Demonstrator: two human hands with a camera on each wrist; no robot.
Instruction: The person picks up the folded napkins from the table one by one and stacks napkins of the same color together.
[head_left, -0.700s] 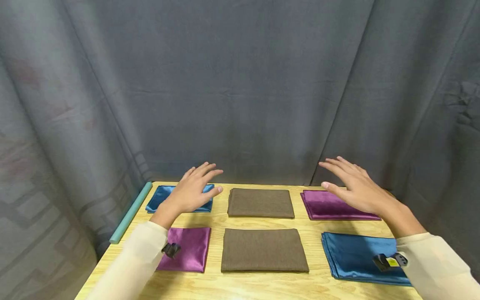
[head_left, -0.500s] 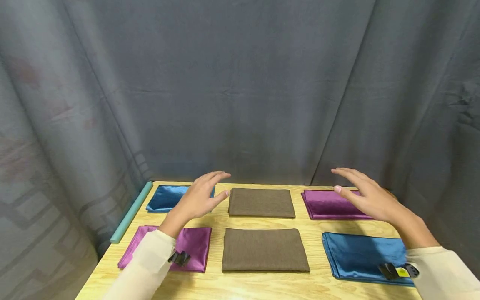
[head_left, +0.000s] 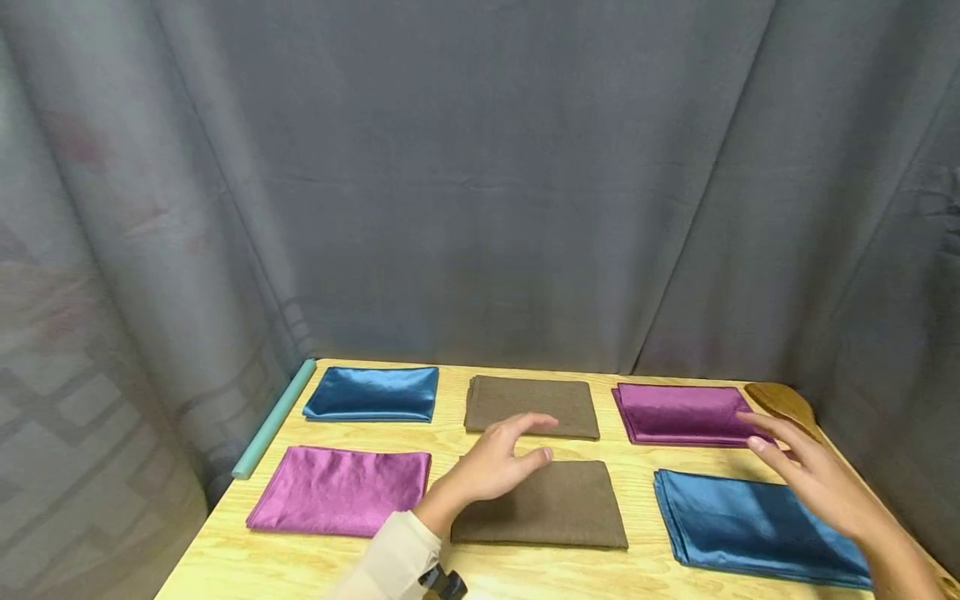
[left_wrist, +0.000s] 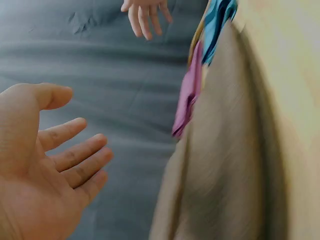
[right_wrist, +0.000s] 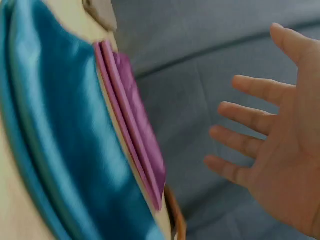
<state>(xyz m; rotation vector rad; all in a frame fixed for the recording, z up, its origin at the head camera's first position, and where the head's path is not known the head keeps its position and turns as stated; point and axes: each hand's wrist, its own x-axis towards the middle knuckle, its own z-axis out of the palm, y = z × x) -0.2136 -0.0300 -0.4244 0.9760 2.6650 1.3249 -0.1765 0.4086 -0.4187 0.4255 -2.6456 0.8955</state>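
Observation:
My left hand [head_left: 491,467] hovers over the near brown folded cloth [head_left: 555,512], fingers relaxed and holding nothing. The left wrist view shows its palm and spread fingers apart from the brown cloth. Above the near blue satin cloth [head_left: 750,525] is my right hand [head_left: 821,483], also holding nothing; its fingertips overlap the edge of the far purple cloth [head_left: 682,412] in the head view. In the right wrist view its fingers are spread, away from the blue cloth [right_wrist: 75,125]. Behind my left hand lies the far brown cloth [head_left: 532,404].
On the left of the wooden table [head_left: 247,567] lie a far blue cloth [head_left: 371,393] and a near purple cloth [head_left: 341,492]. A pale green rod [head_left: 273,421] runs along the left edge. A brown wooden object [head_left: 783,404] sits at the back right. Grey curtains [head_left: 480,183] surround the table.
Both hands have moved right and lower, the left from over the left-hand cloths to the near brown cloth. The view has shifted slightly, and the wooden object now shows more. No cloth has moved.

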